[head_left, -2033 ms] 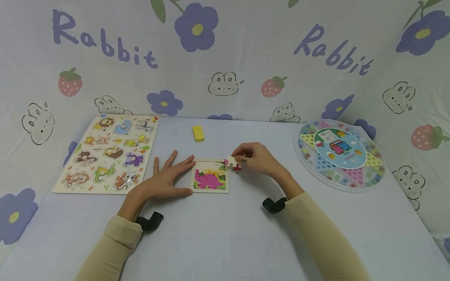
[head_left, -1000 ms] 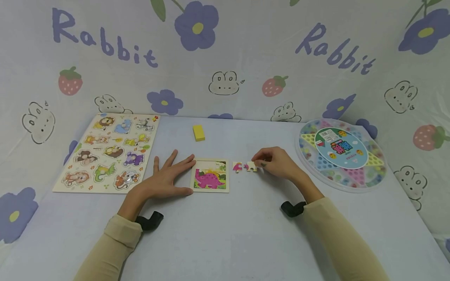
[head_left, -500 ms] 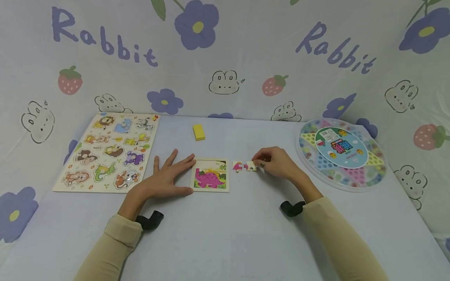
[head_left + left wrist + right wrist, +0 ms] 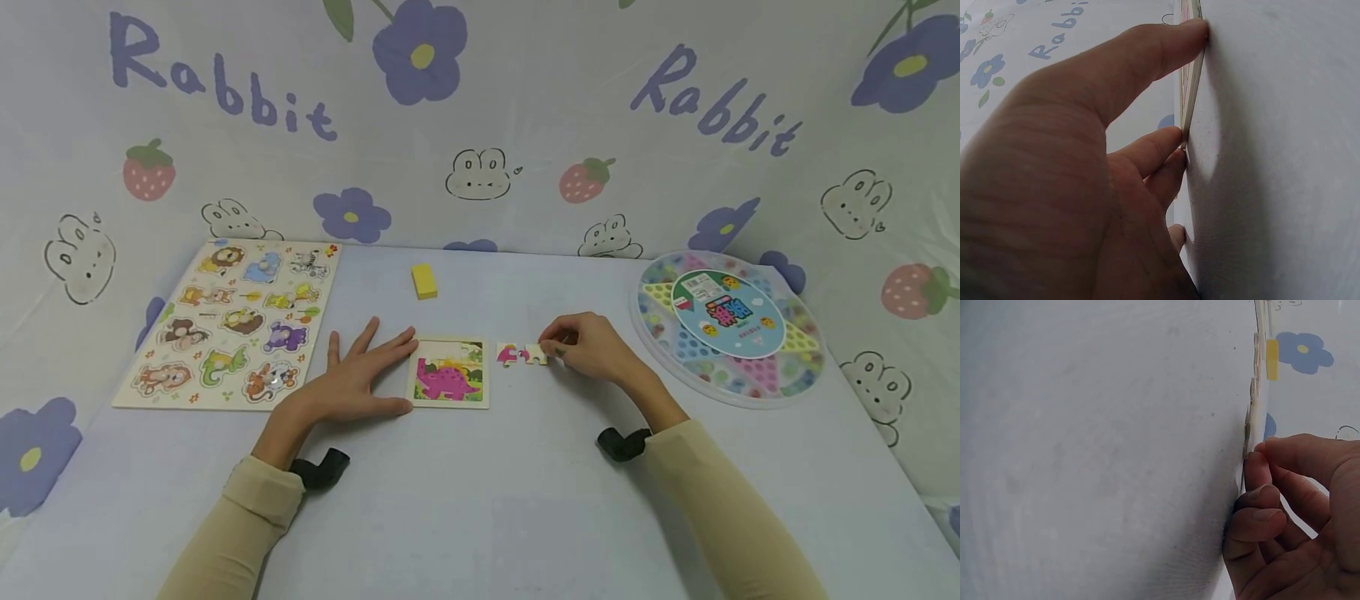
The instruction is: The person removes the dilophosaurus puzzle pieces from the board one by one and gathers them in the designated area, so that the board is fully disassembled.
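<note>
A small square dinosaur jigsaw in a pale wooden frame [image 4: 486, 375] lies mid-table. My left hand [image 4: 348, 383], fingers spread, touches its left side with thumb and index finger. In the left wrist view, the thumb and fingertips of the left hand [image 4: 1091, 119] meet the frame's thin edge [image 4: 1194, 87]. Right of the frame, a pink-and-white puzzle piece [image 4: 507, 355] lies flat. Beside it is another puzzle piece [image 4: 534, 356], pinched at its right end by my right hand [image 4: 592, 346]. The right wrist view shows the right hand [image 4: 1297, 512] low against the table.
A yellow block [image 4: 423, 282] lies behind the frame. At the left is a large animal puzzle board [image 4: 240, 325]. A round clear-rimmed game board [image 4: 727, 329] sits at the right. A printed cloth [image 4: 525, 100] hangs behind the table.
My right hand has moved right, away from the frame's upper right corner, with the puzzle piece. The other piece now shows uncovered beside the frame. My left hand has stayed in place.
</note>
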Demonstrator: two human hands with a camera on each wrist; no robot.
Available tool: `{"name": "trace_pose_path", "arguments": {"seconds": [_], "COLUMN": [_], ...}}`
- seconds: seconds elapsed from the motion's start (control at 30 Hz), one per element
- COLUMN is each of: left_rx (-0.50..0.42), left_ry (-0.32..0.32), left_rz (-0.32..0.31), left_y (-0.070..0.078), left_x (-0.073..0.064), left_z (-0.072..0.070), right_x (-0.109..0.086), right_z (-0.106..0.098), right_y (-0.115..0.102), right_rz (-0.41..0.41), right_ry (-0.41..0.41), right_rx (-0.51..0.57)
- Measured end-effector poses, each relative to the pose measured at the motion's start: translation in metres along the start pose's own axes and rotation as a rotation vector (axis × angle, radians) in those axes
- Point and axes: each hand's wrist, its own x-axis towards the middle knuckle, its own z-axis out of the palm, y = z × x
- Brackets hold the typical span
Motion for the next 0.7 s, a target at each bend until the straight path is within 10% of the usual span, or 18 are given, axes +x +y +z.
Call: {"name": "trace_pose_path", "arguments": {"seconds": [0.7], "left_rx": [0.011], "left_ry": [0.000], "left_rz": [0.002], "left_y": [0.0002], "left_x": [0.0002], "left_z": [-0.0002], "right_x": [-0.0014], "right_z": [-0.0008], "right_y": [0.0032], "right_rz": [-0.028], "right_ry": [-0.037], "right_rx": [0.005]}}
